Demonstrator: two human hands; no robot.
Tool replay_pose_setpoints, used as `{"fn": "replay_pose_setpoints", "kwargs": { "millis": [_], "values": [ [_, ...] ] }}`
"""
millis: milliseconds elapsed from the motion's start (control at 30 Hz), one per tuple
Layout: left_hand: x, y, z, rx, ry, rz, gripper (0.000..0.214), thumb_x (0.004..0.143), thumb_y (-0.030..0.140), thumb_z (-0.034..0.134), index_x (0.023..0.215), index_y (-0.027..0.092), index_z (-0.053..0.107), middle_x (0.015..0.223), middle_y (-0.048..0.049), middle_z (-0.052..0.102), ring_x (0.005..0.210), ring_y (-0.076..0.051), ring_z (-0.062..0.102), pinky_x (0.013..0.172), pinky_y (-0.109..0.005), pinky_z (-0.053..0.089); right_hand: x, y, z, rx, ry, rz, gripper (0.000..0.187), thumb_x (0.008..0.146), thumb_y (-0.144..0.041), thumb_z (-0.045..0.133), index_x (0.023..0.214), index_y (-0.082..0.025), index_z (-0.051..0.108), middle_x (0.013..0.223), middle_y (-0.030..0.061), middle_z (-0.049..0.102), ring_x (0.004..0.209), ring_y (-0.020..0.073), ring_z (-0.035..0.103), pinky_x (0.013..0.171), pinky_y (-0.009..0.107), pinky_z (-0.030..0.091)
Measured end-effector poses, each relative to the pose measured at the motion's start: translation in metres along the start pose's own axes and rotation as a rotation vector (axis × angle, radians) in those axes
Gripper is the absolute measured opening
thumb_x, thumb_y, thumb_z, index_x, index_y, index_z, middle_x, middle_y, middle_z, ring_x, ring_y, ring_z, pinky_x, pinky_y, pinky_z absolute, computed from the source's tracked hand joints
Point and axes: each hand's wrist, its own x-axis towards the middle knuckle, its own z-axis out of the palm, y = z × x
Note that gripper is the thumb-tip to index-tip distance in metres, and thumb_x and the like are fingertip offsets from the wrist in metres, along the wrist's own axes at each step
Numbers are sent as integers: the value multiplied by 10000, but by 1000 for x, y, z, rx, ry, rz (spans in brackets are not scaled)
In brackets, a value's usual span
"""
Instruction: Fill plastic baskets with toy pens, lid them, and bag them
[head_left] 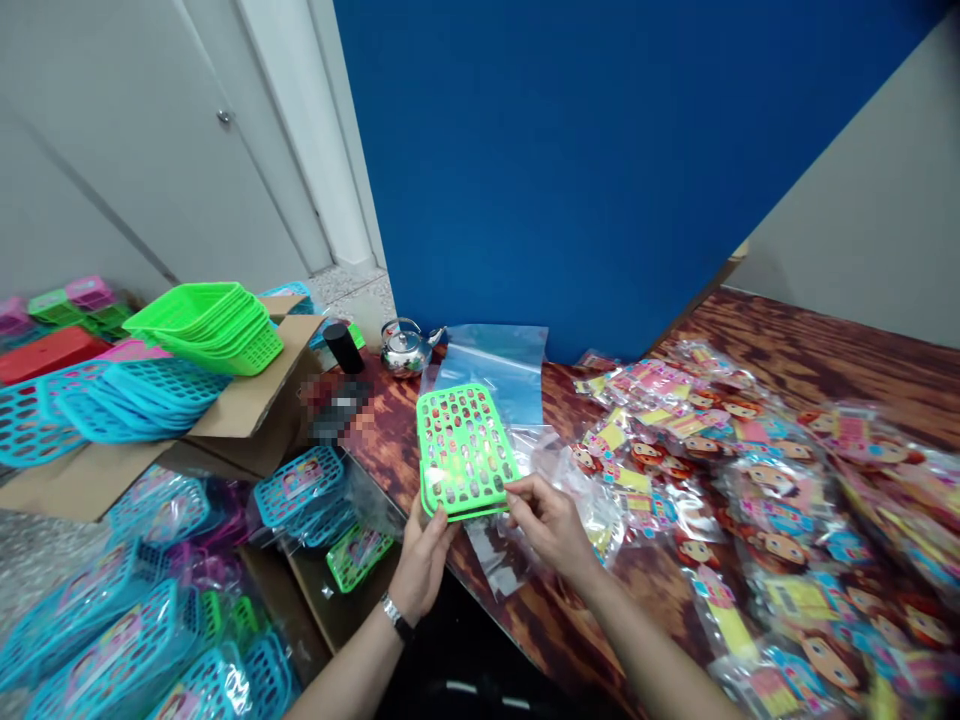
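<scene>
The wooden table (787, 340) runs out beyond your fingers, and to the right of them it is covered by a wide heap of cartoon-faced packets (750, 470), each in its own clear wrap. Well off to the left of your fingers an opened cardboard box (247, 405) carries nested stacks of green baskets (210, 325) and blue baskets (135, 395), probably stacked that way to save room. Clear bags (499, 375) lie flat just past and under your fingertips. You hold the green basket (465, 450) between both hands, tilted with its perforated base facing you, above the table's near edge. Your left hand (420, 560) cups the near left corner, fingers curled beneath it. Your right hand (551, 520) pinches the near right corner between thumb and fingertips (517, 492), a two-corner grip that likely keeps the light basket steady. A small shiny kettle (405, 347) stands further off, beyond your left fingers.
</scene>
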Motion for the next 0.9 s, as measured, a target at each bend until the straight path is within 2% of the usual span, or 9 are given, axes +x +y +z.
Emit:
{"fn": "replay_pose_setpoints", "kwargs": {
  "millis": [133,300,500,567,667,733,833,867,900],
  "values": [
    [4,6,10,-31,-13,-32,557,756,355,680,1259,267,456,1270,-69,542,1141,-230,524,936,-350,422,0,3,1,79,-8,18,179,827,-368,514,851,-195,554,522,-32,601,458,125,550,468,232,423],
    [12,12,8,-34,-34,-71,647,742,243,680,1314,317,387,1273,-44,545,1094,-221,556,921,-346,428,4,4,9,181,-67,61,188,828,-387,511,861,-205,545,502,-42,591,520,154,615,498,254,467],
    [23,8,3,-95,-31,-104,594,737,257,675,1272,315,423,1071,-42,646,898,-210,634,847,-391,459,15,-13,25,217,-128,3,139,828,-345,503,844,-210,533,488,-59,565,516,149,618,516,251,467],
    [25,9,4,-125,-21,-83,578,736,258,672,1256,328,428,1063,-33,645,886,-203,637,839,-396,464,15,-18,23,180,-123,3,132,839,-333,490,835,-209,537,496,-63,547,479,129,580,500,239,444],
    [24,12,5,-104,15,-53,571,720,277,683,1235,344,445,1119,-25,622,908,-195,631,836,-386,467,11,-17,7,88,-180,13,148,837,-335,510,859,-205,577,527,-62,525,466,107,516,481,225,402],
    [23,14,5,-69,38,-60,574,715,285,683,1234,354,448,1132,-21,615,909,-189,628,827,-379,471,10,-10,-8,52,-90,45,224,821,-361,543,975,-207,594,573,-56,523,500,109,501,493,227,398],
    [21,15,6,-45,43,-67,590,728,294,673,1258,372,427,1138,-17,610,908,-181,625,823,-375,474,12,5,-19,153,229,186,480,791,-449,579,1209,-228,499,767,-8,590,669,148,567,592,263,462],
    [21,15,6,-41,42,-67,598,732,299,671,1268,379,417,1153,-18,603,906,-180,625,820,-375,476,13,9,-17,236,274,240,540,783,-481,581,1253,-242,466,880,25,614,759,172,592,628,286,481],
    [22,15,7,-37,40,-68,607,738,304,668,1278,389,404,1178,-18,592,907,-180,624,815,-374,479,14,12,-14,331,257,296,576,777,-512,579,1280,-265,445,1013,56,615,860,201,601,658,311,494]
  ]
}}
